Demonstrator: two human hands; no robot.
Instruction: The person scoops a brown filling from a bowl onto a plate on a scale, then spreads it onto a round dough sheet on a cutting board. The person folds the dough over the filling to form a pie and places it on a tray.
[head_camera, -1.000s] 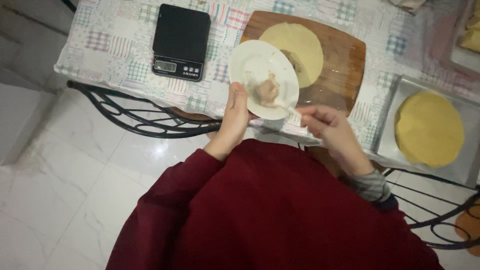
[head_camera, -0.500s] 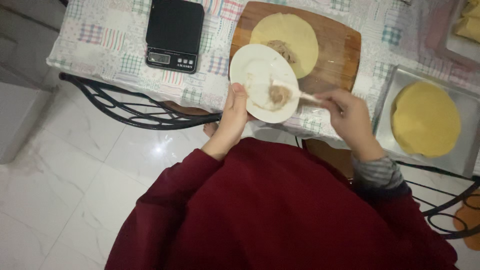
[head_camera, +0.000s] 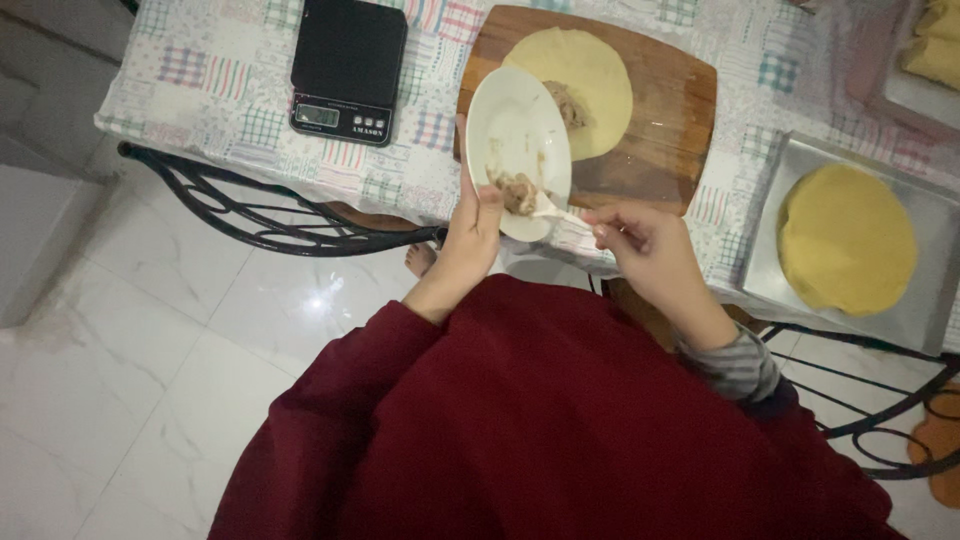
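Observation:
My left hand (head_camera: 472, 222) holds a white plate (head_camera: 517, 130) by its near rim, tilted over the table edge. A small heap of brownish filling (head_camera: 516, 190) lies at the plate's near end. My right hand (head_camera: 640, 240) grips a white spoon (head_camera: 553, 209) whose tip touches that filling. Behind the plate, a round yellow dough sheet (head_camera: 590, 95) with a bit of filling on it lies on a wooden cutting board (head_camera: 680, 120).
A black kitchen scale (head_camera: 350, 65) sits on the patchwork tablecloth (head_camera: 210, 75) to the left. A metal tray (head_camera: 770, 250) at the right holds a stack of round dough sheets (head_camera: 845, 240). Black metal chair frames (head_camera: 250, 215) stand over the white tiled floor.
The plate has tilted nearer to me and the filling has slid from its middle to its near end. My right hand with the spoon has followed it down.

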